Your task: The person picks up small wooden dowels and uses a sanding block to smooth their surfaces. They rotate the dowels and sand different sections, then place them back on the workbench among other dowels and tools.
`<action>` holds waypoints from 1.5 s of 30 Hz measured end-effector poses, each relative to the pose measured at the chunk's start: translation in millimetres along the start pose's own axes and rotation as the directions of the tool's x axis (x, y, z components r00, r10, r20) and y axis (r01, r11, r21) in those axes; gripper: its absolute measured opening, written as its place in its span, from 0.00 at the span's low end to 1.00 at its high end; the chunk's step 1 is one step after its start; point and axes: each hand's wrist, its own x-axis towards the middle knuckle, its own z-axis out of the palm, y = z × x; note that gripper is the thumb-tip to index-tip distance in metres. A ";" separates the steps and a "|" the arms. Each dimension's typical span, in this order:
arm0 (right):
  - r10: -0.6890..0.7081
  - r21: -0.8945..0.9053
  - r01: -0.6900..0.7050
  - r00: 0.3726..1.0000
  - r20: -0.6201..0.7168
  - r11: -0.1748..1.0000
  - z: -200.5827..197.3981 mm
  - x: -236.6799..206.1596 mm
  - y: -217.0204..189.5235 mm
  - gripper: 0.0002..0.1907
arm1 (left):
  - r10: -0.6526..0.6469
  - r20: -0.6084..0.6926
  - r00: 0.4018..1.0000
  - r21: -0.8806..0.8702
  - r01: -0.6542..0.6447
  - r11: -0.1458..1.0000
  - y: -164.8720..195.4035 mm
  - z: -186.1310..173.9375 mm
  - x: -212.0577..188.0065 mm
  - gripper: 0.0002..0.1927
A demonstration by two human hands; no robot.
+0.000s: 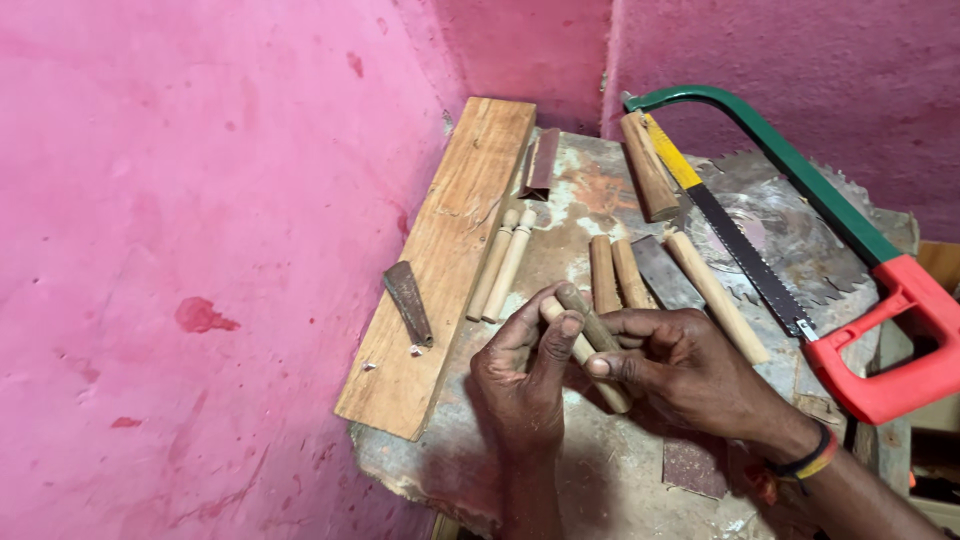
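Hands meet over the middle of a worn work table (600,470), both closed on short wooden dowels. Left hand (525,375) curls its fingers and thumb round a pale dowel (590,362), while the right hand (680,365) pinches a darker dowel (588,318) that lies against the pale one; the two sticks touch and slant from upper left to lower right. A dark and orange band circles the right wrist.

Just beyond the fingers lie more turned sticks: two pale slim pegs (500,265) side by side, two thicker ones (615,275), and a longer rod (715,295) to the right. A flat wooden plank (450,250) runs along the table's left edge, bearing a small rusty blade (408,302). A hacksaw (800,220) with a green frame and red handle rests on the right, its blade crossing a round toothed saw disc (790,235). A thick wooden handle (648,168) lies near the far edge.

The tabletop is stained, chipped and dusty. Pink plastered walls (200,250), blotched with darker red marks, close in on the left and behind.
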 end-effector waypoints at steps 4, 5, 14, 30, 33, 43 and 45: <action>-0.015 -0.094 0.011 0.999 -0.034 0.996 -1.3 -0.2 -1.2 0.22 | 0.039 0.064 0.997 -0.174 -0.027 0.984 -0.9 0.5 0.7 0.16; -0.030 -0.128 0.025 0.999 -0.036 0.992 -2.1 -0.2 -1.6 0.23 | 0.049 0.069 0.996 -0.196 -0.035 0.980 -1.5 0.7 0.1 0.15; -0.044 -0.168 0.035 0.998 -0.052 0.985 -2.8 -3.1 0.2 0.21 | 0.082 0.076 0.994 -0.278 -0.058 0.959 -6.2 2.1 -0.5 0.16; 0.001 -0.155 -0.007 0.999 -0.042 0.988 -2.8 -1.3 1.4 0.20 | 0.044 0.096 0.994 -0.205 -0.024 0.978 -4.4 2.5 0.6 0.16; 0.030 -0.199 -0.042 0.998 -0.062 0.979 -3.0 -1.5 1.6 0.22 | 0.020 0.118 0.993 -0.241 0.010 0.971 -4.7 2.7 2.0 0.17; 0.021 -0.115 -0.022 1.000 -0.008 0.993 -2.5 1.8 4.6 0.19 | -0.048 0.086 0.995 -0.212 0.065 0.975 -3.0 0.8 2.9 0.17; 0.075 -0.063 -0.075 0.997 -0.006 0.995 -1.2 1.1 2.9 0.19 | -0.024 0.008 1.000 -0.125 0.025 0.992 -4.3 -1.7 1.4 0.17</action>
